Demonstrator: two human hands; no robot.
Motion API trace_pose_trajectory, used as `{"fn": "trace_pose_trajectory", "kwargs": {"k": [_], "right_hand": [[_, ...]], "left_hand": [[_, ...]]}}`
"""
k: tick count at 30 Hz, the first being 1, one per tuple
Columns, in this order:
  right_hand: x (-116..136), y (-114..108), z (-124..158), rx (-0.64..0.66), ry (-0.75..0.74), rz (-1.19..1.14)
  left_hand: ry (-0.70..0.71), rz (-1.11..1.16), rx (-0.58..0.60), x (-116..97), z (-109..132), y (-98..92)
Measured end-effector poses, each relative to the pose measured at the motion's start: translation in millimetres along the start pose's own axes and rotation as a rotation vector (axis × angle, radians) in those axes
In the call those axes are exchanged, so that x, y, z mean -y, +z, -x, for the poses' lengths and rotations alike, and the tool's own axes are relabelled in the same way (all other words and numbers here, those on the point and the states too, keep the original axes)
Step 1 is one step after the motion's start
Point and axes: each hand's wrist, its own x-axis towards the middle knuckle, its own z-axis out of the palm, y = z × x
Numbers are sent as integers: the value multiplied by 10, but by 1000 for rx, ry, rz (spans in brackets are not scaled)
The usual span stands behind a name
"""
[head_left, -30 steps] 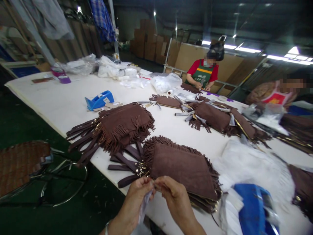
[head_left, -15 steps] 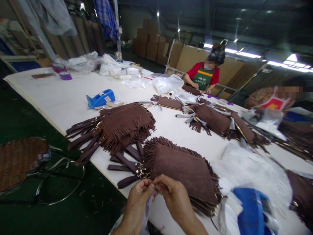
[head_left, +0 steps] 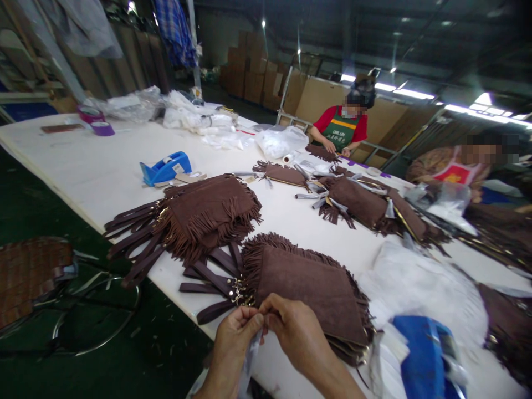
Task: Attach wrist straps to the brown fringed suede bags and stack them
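My left hand (head_left: 236, 338) and my right hand (head_left: 293, 327) meet at the near table edge, fingertips pinched together. Between them is a strip of clear plastic film (head_left: 248, 354), hanging down past my left wrist; its upper end is hidden by the fingers. Just beyond my hands lies a stack of brown fringed suede pouches (head_left: 307, 282), with gold clasps and dark wrist straps (head_left: 210, 280) fanned out to the left. A second pile of the same fringed pouches (head_left: 211, 208) sits farther back and to the left.
A blue tape dispenser (head_left: 166, 168) stands behind the left pile, another blue dispenser (head_left: 424, 354) at the near right beside white wrapping (head_left: 428, 293). More pouches (head_left: 357, 205) lie across the white table (head_left: 103, 160). Two co-workers sit opposite. A stool (head_left: 37, 277) stands at left.
The whole view has shifted slightly, so the table things appear a little farther left. My hands keep the same pinch on the plastic film, with the right fingers bent a little more.
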Motion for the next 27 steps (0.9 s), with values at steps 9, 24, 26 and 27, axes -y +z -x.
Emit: {"fn": "trace_pose_trajectory", "kwargs": {"k": [9, 24, 26, 27], "right_hand": [[-12, -29, -37, 13, 46, 144], [-44, 0, 82, 5, -19, 41], [-48, -14, 77, 15, -27, 25], [-50, -21, 74, 23, -34, 15]], "left_hand": [[-71, 147, -48, -54, 104, 98], [-157, 311, -97, 17, 102, 144], [-148, 310, -82, 0, 110, 150], [-143, 302, -70, -13, 114, 154]]}}
